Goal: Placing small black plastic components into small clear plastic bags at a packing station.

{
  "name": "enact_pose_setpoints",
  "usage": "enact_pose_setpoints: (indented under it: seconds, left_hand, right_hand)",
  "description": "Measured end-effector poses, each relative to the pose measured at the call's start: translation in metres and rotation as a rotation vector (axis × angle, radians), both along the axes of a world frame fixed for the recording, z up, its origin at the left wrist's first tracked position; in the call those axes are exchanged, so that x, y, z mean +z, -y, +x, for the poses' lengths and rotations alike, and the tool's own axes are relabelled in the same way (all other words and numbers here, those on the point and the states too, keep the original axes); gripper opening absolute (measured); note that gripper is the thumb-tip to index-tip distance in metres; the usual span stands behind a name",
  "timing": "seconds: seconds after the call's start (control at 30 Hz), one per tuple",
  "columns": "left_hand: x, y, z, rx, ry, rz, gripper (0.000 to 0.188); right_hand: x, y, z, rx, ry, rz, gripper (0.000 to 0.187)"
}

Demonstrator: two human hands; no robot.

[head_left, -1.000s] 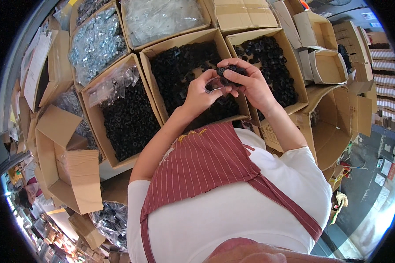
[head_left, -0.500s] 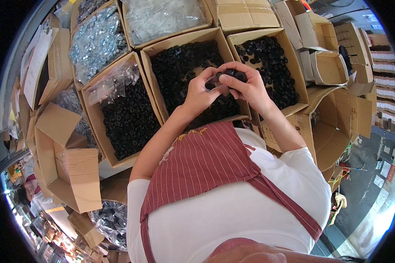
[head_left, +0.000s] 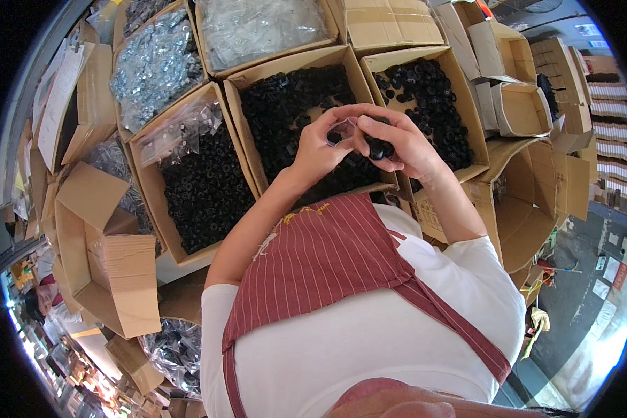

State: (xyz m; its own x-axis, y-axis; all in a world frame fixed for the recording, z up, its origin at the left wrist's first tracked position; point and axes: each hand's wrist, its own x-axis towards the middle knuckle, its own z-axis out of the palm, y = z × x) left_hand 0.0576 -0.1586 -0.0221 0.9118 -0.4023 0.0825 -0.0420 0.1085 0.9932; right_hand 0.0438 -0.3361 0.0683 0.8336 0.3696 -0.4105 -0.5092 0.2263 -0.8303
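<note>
Above the middle carton (head_left: 246, 155) of loose black parts, my two hands are close together. My left hand (head_left: 316, 148) is closed on a small clear plastic bag (head_left: 341, 132), whose mouth gapes between thumb and fingers. Against the bag's side, my right hand (head_left: 412, 145) has its fingers curled around a few glossy black round parts (head_left: 379, 148). Their exact kind cannot be made out. Similar black round pieces (head_left: 444, 118) lie loose in the carton to the right.
Left of the middle, a carton holds small black rings (head_left: 205, 202) with a clear bag of small parts (head_left: 181, 132) on top. Farther back are cartons of clear bags (head_left: 261, 31) and bluish bagged pieces (head_left: 153, 66). Cartons with raised flaps (head_left: 132, 279) flank both sides.
My right hand has turned and lowered slightly, bringing the black parts from above its fingers to beneath its thumb. The bag's mouth shows more openly. My left hand has barely moved.
</note>
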Motion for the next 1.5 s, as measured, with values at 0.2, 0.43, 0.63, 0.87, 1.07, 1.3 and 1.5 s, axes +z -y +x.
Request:
enact_pose_setpoints:
  seconds: [0.2, 0.43, 0.63, 0.87, 1.07, 1.3, 1.5]
  left_hand:
    - [-0.005, -0.002, -0.001, -0.005, 0.005, 0.084, 0.044]
    - [-0.010, 0.001, 0.001, 0.070, 0.125, 0.067, 0.034]
    - [-0.006, -0.001, 0.003, 0.053, 0.006, 0.099, 0.034]
    - [-0.005, 0.000, 0.001, 0.035, -0.034, 0.103, 0.032]
    - [-0.003, 0.001, 0.000, 0.049, 0.003, 0.058, 0.034]
    - [-0.005, -0.003, 0.000, -0.020, -0.026, 0.029, 0.044]
    - [-0.010, -0.001, -0.001, -0.016, -0.041, 0.042, 0.035]
  right_hand:
    - [0.004, -0.005, 0.001, 0.171, 0.052, -0.120, 0.045]
    - [0.003, -0.002, 0.001, 0.216, 0.044, -0.174, 0.051]
    - [-0.010, 0.010, 0.012, 0.059, -0.109, 0.272, 0.044]
    - [-0.010, 0.009, 0.011, -0.002, -0.063, 0.237, 0.039]
    - [-0.014, 0.001, 0.007, -0.044, 0.051, 0.041, 0.027]
    - [-0.004, -0.002, 0.004, 0.049, 0.126, -0.046, 0.033]
    - [0.000, -0.012, 0.002, 0.107, 0.228, -0.151, 0.040]
